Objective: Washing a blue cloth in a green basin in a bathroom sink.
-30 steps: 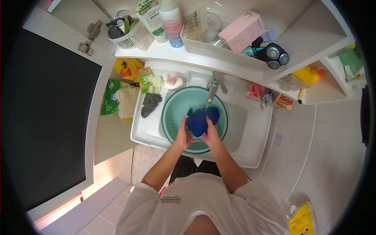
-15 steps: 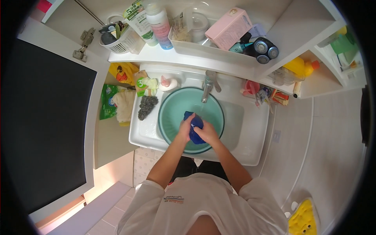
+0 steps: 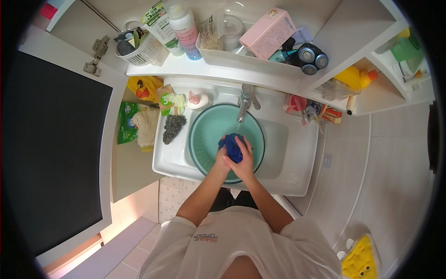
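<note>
A wadded dark-blue cloth (image 3: 234, 145) is cupped between my two hands over a round teal basin (image 3: 199, 160). My left hand (image 3: 222, 159) holds it from the left, its fingers mostly hidden by the fabric. From the right, my right hand (image 3: 245, 163) presses on the bundle with fingers curved over it. A thin stream of water falls from the chrome faucet (image 3: 244, 104) just beyond the cloth. The basin rests in a white sink (image 3: 297, 153). What kind of cloth item it is cannot be made out.
Left of the basin lie a grey scrubber (image 3: 174, 129) and a white pump bottle (image 3: 197, 100). Toiletries and a pink box (image 3: 268, 33) fill the shelf above. An open mirrored cabinet door (image 3: 58, 149) stands at the left. Small items crowd the sink's right rear corner.
My right hand has turned and come around the cloth, fingers now pointing away from me. The cloth has gone from a long folded shape to a rounder wad.
</note>
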